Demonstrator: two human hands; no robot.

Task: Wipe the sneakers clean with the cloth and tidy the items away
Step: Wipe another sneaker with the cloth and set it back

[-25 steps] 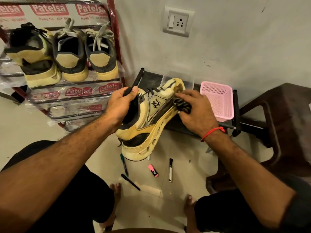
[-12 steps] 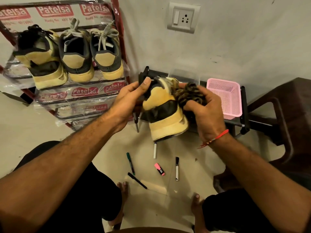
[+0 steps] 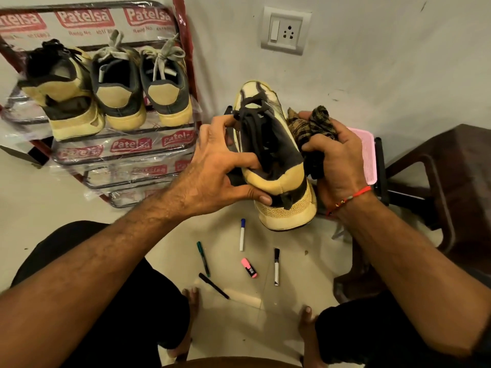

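Observation:
A yellow and black sneaker hangs in the air between my hands, heel towards me and toe pointing at the wall. My left hand grips its left side at the collar and heel. My right hand holds a bunched dark patterned cloth pressed against the sneaker's right side. Three more sneakers stand heel-out on the shoe rack: a yellow and black one and a grey and yellow pair.
Several markers lie on the floor below the sneaker, among them a white one, a green one, a pink highlighter and a black pen. A pink basket sits right of my hand, beside a dark brown chair.
The sneaker has turned from lying on its side to heel towards me and upright. My right hand with the cloth has shifted onto its right side. My left hand regripped the heel.

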